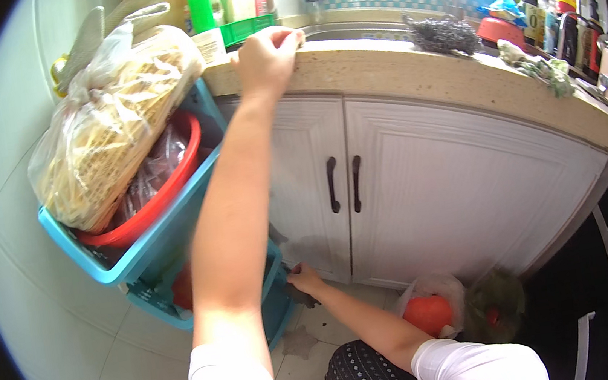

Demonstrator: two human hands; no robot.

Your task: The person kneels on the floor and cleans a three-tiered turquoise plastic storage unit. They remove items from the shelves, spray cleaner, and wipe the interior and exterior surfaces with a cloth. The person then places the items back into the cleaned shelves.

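My left hand [268,57] rests at the edge of the stone countertop [374,67], beside the sink, its fingers curled; whether they hold anything is hidden. Low down, my right hand [305,279] pinches a dark grey cloth [301,297] near the floor, between the blue plastic rack [142,261] and the white cabinet door [304,190]. The rack's top basket bears a red plastic basin [169,201] and a clear bag of yellowish dried noodles or sticks [114,128]. A wet-looking patch [300,341] shows on the tiled floor below my right hand.
Steel wool [444,34] and a crumpled rag [536,67] lie on the counter, with bottles [533,19] at the right. A bag with something orange-red [428,314] and a dark green bag [494,303] stand on the floor. A black appliance front [570,271] is at the right.
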